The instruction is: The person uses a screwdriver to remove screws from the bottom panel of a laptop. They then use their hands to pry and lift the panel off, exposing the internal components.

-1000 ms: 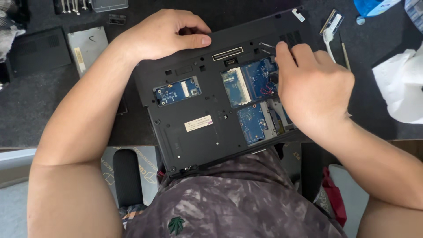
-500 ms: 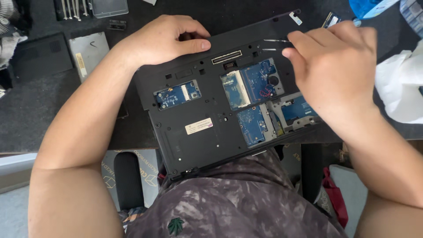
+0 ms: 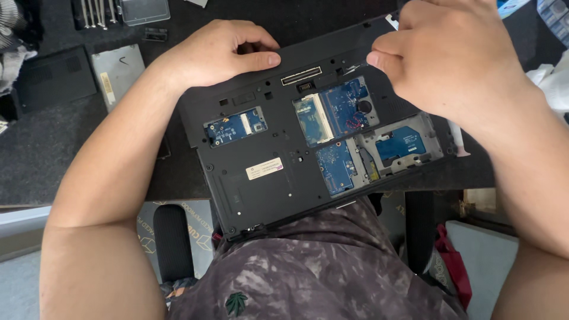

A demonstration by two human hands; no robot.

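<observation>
Fingers (image 3: 385,56) of the right hand (image 3: 450,59) are drawn together, thumb and forefinger tips pinched just above the far right part of the laptop (image 3: 308,148); whether anything small sits between them cannot be told, since the hand hides it. Left hand (image 3: 219,53) lies curled over the far left edge of the case, thumb flat along the rim, fingers folded and pressing down, closed on nothing.

Largest item: the laptop, black, bottom side up, on a dark mat (image 3: 53,160), its near edge over the person's lap. Service cover is off; cover-shaped black panel (image 3: 56,80) lies far left on the mat, with a silver drive (image 3: 118,74) just beside it.

Open bays, in order of size: empty drive bay (image 3: 403,145) at right with a blue board in its floor; memory bay (image 3: 335,112) at centre; small card bay (image 3: 236,125) left of centre. White label (image 3: 264,169) near the middle of the case. Row of metal tools (image 3: 98,12) at the far left edge.

Judgement: strip-down stage, internals exposed, work centred on the far right corner. Next move likely calls for a fine pinch grip, with the left hand steadying the case against shifting.
</observation>
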